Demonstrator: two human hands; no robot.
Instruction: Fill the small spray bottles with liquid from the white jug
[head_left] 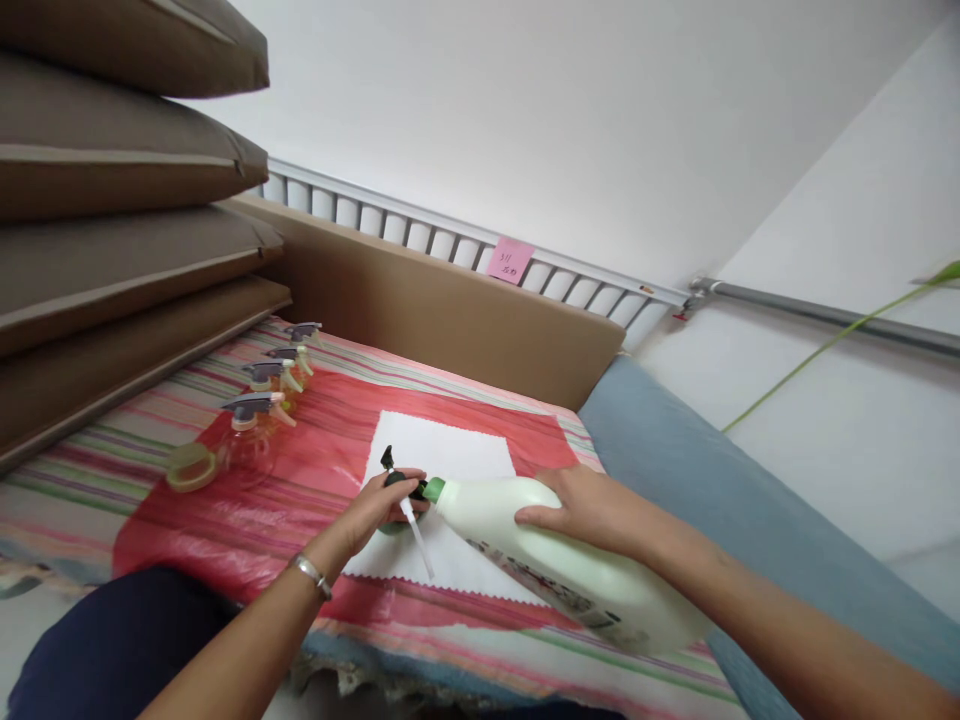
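Light is diffuse, moderately bright. Glare streaks the red sheet (pixel 259 515) at eight o'clock; cushions (pixel 120 180) at ten show shaded undersides. Wide-angle distortion stretches the edges. The bottle (pixel 585 568) at five looks soft.

White wall (pixel 525 120), pale radiator (pixel 395 232), stacked cushions (pixel 112 120)

My left hand (pixel 394 497) and right hand (pixel 592 505), both bare, with slender fingers. Left wrist: a silver-coloured bracelet (pixel 310 575), narrow, rigid-looking and glossy, curved around the joint; any engraving is too small to make out. Left forearm (pixel 247 640) and right forearm (pixel 750 610): uncovered as far as they are visible. Lower left: my clothing (pixel 112 640), a dark navy fabric, plain and matte, rounded in outline; whether it belongs to trousers or another garment cannot be determined.
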